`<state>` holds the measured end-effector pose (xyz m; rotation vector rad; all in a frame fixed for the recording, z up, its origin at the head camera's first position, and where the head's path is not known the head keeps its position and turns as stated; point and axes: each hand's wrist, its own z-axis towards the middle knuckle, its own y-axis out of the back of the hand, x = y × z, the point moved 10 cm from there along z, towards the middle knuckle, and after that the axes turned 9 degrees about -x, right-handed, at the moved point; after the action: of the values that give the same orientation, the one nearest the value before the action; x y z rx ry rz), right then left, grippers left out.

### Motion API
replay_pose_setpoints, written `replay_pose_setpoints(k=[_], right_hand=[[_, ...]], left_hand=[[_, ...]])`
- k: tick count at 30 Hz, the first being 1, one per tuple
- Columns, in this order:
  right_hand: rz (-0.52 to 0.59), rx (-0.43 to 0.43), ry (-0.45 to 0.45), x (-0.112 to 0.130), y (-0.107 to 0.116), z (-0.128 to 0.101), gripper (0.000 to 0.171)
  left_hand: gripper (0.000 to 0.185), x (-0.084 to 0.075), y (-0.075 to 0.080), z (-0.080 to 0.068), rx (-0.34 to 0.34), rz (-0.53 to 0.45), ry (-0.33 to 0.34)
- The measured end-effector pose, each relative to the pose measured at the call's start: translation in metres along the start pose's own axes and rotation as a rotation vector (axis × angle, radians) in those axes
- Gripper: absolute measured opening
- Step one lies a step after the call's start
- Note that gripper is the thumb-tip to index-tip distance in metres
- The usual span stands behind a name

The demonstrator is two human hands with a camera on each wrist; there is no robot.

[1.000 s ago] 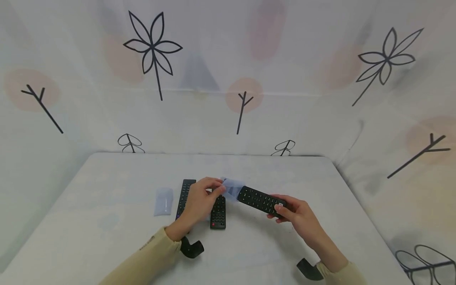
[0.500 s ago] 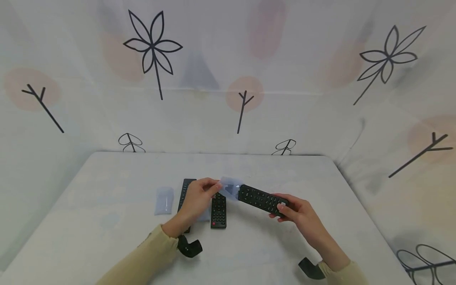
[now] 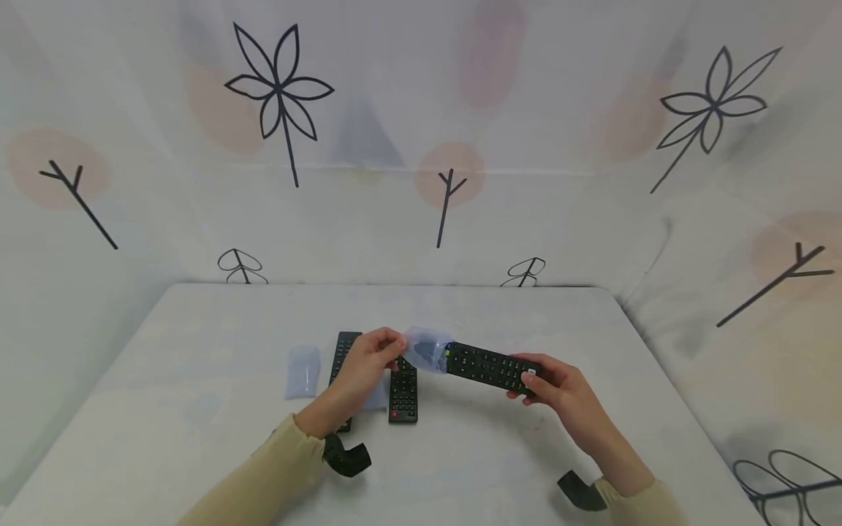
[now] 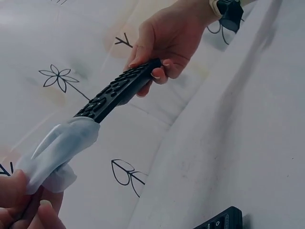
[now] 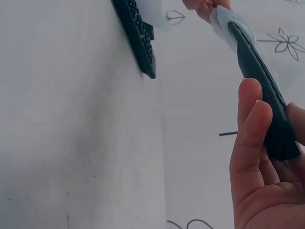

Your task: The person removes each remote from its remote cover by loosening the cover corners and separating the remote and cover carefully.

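My right hand [image 3: 559, 387] grips the lower end of a black remote control [image 3: 490, 367], thumb on its button side. A translucent bluish plastic sleeve [image 3: 426, 349] covers the remote's far end. Pinched in the fingers of my left hand [image 3: 362, 365] is the sleeve's loose end; the left wrist view shows the sleeve [image 4: 66, 148] drawn out between hand and remote. Both are held above the table. Beneath the left hand lie two more black remotes, one partly hidden by the forearm [image 3: 343, 354] and one with a red button [image 3: 403, 394].
A flat bluish plastic sleeve [image 3: 302, 372] lies on the white table [image 3: 230, 453] to the left. Another bluish piece [image 3: 376, 397] shows between the two lying remotes, partly hidden by the left hand. A patterned cloth [image 3: 368, 219] hangs behind the table's back edge.
The right hand and its remote have moved slightly right, away from the left hand. More of the remote's far end shows outside the sleeve. The left hand has shifted slightly left.
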<state>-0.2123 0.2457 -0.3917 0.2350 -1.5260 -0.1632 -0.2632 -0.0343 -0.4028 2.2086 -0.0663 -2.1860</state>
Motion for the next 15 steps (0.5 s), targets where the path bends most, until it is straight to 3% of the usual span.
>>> replay_pose_setpoints(k=[9, 15], right_hand=[[-0.003, 0.001, 0.053, 0.0066, 0.0060, -0.0016, 0.036], [-0.016, 0.026, 0.075, 0.0038, 0.0076, -0.0009, 0.034]], left_hand=[[0.011, -0.0051, -0.0004, -0.0020, 0.001, -0.010, -0.024], [0.010, -0.0043, -0.0002, -0.0039, 0.052, -0.040, -0.007]])
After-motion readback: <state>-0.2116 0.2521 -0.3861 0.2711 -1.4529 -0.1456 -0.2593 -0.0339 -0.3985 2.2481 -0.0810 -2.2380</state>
